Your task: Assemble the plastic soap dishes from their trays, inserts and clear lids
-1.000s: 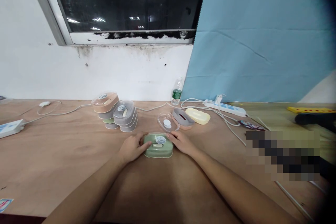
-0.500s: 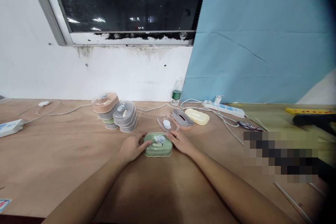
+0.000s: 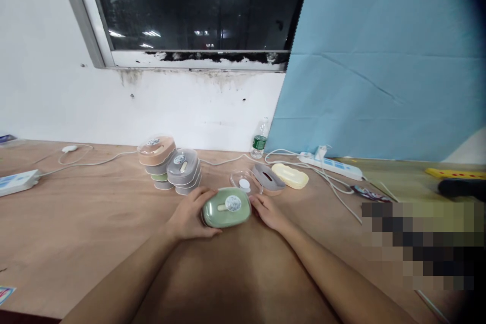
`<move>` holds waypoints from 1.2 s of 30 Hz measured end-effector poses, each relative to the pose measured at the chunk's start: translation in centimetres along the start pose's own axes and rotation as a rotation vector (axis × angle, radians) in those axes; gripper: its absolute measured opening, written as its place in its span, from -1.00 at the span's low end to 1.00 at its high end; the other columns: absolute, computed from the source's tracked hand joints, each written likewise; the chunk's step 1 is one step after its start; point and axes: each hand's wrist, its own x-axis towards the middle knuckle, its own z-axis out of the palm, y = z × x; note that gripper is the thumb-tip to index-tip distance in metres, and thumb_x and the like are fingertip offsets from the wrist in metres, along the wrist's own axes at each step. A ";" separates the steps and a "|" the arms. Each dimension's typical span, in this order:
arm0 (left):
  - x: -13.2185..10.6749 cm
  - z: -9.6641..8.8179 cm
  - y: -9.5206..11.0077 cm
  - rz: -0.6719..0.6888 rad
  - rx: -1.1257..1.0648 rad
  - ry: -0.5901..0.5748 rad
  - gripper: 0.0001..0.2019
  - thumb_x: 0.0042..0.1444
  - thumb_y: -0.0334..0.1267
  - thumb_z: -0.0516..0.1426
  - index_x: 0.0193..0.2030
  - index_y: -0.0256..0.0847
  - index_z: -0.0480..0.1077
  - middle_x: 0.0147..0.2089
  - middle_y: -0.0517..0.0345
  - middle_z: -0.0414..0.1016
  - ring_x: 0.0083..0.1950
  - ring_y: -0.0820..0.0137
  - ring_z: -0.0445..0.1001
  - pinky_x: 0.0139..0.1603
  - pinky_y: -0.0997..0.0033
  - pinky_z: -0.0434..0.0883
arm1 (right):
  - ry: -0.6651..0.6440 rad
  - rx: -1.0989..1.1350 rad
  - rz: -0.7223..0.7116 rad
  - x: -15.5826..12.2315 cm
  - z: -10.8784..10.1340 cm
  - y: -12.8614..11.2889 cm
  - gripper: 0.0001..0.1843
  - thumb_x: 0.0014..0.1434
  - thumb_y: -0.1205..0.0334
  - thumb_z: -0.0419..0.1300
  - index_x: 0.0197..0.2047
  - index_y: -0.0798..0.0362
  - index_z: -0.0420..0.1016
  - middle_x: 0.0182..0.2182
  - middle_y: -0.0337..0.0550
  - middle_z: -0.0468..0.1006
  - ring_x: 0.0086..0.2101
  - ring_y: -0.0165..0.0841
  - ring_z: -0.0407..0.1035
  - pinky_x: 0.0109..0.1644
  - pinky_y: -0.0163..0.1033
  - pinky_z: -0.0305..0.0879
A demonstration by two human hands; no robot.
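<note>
My left hand [image 3: 189, 216] grips a green soap box [image 3: 218, 217] by its left end, fingers over the far edge and thumb along the near edge. The box has a clear lid with a round patterned sticker and is tilted up off the table. Close against its right edge is my right hand [image 3: 269, 211], fingers loosely bent and partly apart; whether the fingertips touch the box I cannot tell. Just beyond lie a clear lid [image 3: 236, 178] with a white round piece, a grey slotted tray [image 3: 266, 174] on a peach base, and a pale yellow dish [image 3: 292, 176].
Left of centre stand two stacks of similar boxes, one topped peach [image 3: 161, 149], the other grey [image 3: 186, 169]. A water bottle [image 3: 259, 143] is by the wall. Power strips [image 3: 336, 166] and white cables run along the back. At right, a dark blurred shape is partly pixelated.
The green soap box has been lifted and tilted by my left hand, whose thumb moved from its top to the near edge. My right hand has slid off its top corner to the side.
</note>
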 end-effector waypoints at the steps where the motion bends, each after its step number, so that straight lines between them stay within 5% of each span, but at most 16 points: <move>1: -0.1 -0.5 -0.1 0.035 0.039 0.114 -0.13 -0.18 0.02 0.33 0.28 -0.09 0.12 0.18 -0.10 0.25 0.19 0.07 0.30 0.18 0.07 0.32 | 0.001 -0.011 -0.001 0.0 -0.1 0.0 -0.45 0.30 -0.14 -0.13 -0.58 0.02 0.23 -0.62 -0.23 0.30 -0.53 -0.36 0.22 -0.46 -0.28 0.07; 5: -0.2 -2.2 -0.9 0.010 0.242 0.648 -0.13 -0.15 -0.05 0.35 0.29 -0.11 0.08 0.17 -0.11 0.17 0.20 0.06 0.27 0.19 0.05 0.30 | 0.002 -0.083 -0.006 -0.1 0.0 -0.4 -0.49 0.26 -0.14 -0.04 -0.58 0.02 0.22 -0.63 -0.28 0.26 -0.54 -0.39 0.18 -0.47 -0.30 0.04; 8: 0.0 -3.4 -1.7 -0.187 0.320 0.826 -0.15 -0.13 -0.02 0.33 0.28 -0.15 0.09 0.18 -0.11 0.16 0.21 0.07 0.25 0.20 0.07 0.28 | -0.013 -0.119 -0.004 -0.1 0.1 -0.6 -0.50 0.25 -0.13 0.00 -0.57 0.04 0.24 -0.63 -0.30 0.26 -0.54 -0.41 0.18 -0.47 -0.32 0.01; 17: 1.6 -4.4 -2.0 -0.525 0.396 0.873 -0.22 -0.19 0.11 0.31 0.17 -0.11 0.19 0.16 -0.04 0.25 0.21 0.04 0.21 0.24 -0.03 0.12 | -0.026 -0.129 -0.005 -0.1 0.5 -0.2 -0.57 0.23 -0.07 0.05 -0.52 0.06 0.33 -0.60 -0.30 0.36 -0.53 -0.42 0.22 -0.47 -0.33 0.01; 27: 3.4 -5.2 -2.4 -0.575 0.441 0.839 -0.24 -0.21 0.14 0.31 0.13 -0.08 0.22 0.30 -0.08 0.03 0.30 -0.08 0.02 0.25 -0.18 -0.02 | -0.024 -0.155 0.006 -0.1 0.5 -0.4 -0.60 0.23 -0.04 0.05 -0.50 0.06 0.35 -0.58 -0.29 0.38 -0.51 -0.41 0.24 -0.44 -0.32 0.01; 36: 3.6 -4.9 -3.5 -0.423 0.487 0.871 -0.18 -0.25 0.16 0.33 0.14 -0.11 0.22 0.30 -0.09 0.05 0.29 -0.03 0.05 0.27 -0.10 -0.01 | -0.031 -0.174 0.004 -0.2 0.3 -0.7 -0.60 0.24 -0.04 0.05 -0.49 0.06 0.34 -0.56 -0.27 0.40 -0.49 -0.41 0.25 -0.43 -0.33 0.02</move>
